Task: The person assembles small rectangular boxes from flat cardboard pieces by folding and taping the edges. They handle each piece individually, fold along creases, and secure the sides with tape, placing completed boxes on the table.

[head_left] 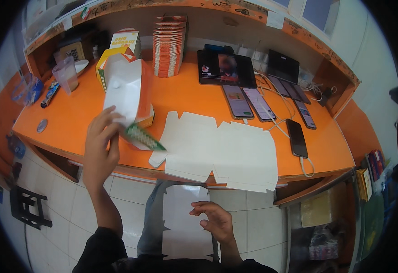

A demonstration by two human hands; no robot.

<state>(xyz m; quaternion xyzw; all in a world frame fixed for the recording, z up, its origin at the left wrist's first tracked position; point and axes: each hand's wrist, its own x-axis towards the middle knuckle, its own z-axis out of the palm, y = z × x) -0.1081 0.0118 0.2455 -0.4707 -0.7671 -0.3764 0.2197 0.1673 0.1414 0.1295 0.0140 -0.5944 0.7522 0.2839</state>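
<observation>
While the left hand (101,148) touches the near end of an open, white-lined orange cardboard box (122,86), left of centre on the orange table (192,98), whether it grips is unclear. The right hand (217,220), thumb parted from curled fingers, hovers over a pale notched cardboard sheet (180,214). Flat white die-cut cardboard (221,150) overhangs the table's front edge.
</observation>
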